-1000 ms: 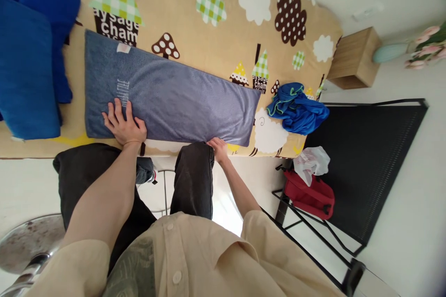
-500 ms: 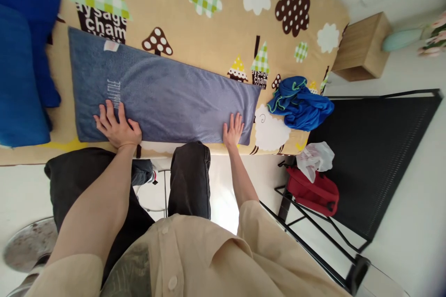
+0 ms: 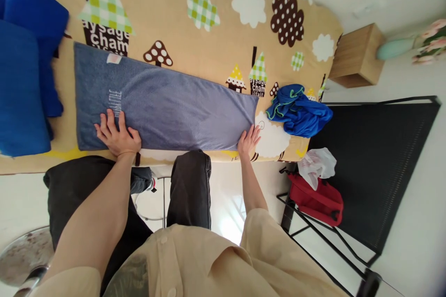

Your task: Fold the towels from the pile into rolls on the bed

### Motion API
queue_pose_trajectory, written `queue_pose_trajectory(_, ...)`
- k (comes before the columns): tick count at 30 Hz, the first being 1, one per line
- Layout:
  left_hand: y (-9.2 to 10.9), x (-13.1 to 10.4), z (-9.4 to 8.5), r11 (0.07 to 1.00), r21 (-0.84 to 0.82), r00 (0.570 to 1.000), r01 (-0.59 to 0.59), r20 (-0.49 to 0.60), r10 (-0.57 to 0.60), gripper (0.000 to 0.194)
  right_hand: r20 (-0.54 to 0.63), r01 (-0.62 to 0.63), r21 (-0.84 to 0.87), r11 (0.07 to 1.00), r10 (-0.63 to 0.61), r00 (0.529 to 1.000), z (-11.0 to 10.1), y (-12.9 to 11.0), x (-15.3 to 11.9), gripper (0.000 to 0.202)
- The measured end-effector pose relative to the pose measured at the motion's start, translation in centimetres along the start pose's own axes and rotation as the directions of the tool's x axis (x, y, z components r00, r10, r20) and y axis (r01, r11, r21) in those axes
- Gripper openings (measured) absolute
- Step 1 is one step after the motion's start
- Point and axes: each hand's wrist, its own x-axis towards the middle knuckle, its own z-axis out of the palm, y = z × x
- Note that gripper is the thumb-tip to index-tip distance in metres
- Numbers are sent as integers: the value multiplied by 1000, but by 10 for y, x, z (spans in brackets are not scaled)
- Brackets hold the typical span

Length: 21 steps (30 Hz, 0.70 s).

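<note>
A long grey-blue towel [image 3: 181, 106], folded into a strip, lies flat on a tan patterned sheet [image 3: 202, 51]. Pale lettering and a small white label show near its left end. My left hand [image 3: 119, 135] rests on the towel just below the lettering, fingers spread. At the towel's right end, my right hand [image 3: 248, 141] lies over the near corner with its fingers stretched out, partly past the edge onto the sheet. Neither hand grips anything. Right of it sits a crumpled blue cloth [image 3: 299, 110] with green edging.
Folded blue cloths [image 3: 24, 88] lie at the far left. On the right are a wooden box shelf [image 3: 357, 55], a black panel [image 3: 379, 162], a white plastic bag [image 3: 318, 162] and a red bag [image 3: 315, 202]. A round stool [image 3: 26, 255] stands lower left.
My right hand has slid right, from on top of the towel to its right edge. My left hand stays at the same place on the towel. The view has tilted slightly upward.
</note>
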Motion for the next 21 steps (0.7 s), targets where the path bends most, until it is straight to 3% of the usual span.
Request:
queue_pose_trajectory(4, -4, -1, 3, 999, 34, 999, -39, -29, 40, 70, 2, 175, -19, 984, -175, 985, 2, -36, 45, 67)
queue_pose_trajectory(9, 0, -1, 2, 999, 43, 1000, -4, -20, 5, 69, 103, 174, -28, 984, -170, 980, 20, -60, 113, 69)
queue_pose_trajectory(14, -1, -1, 2, 999, 54, 1000, 4, -16, -3, 72, 56, 152, 64, 986, -155, 986, 26, -47, 139, 64)
queue_pose_trajectory(18, -8, -1, 4, 998, 58, 1000, -3, 3, 3, 74, -31, 82, 186, 979, -78, 996, 14, -31, 169, 60)
queue_pose_trajectory(21, -9, -1, 4, 997, 77, 1000, -3, 5, 2, 75, 22, 58, 221, 974, -64, 998, 0, -25, 198, 42)
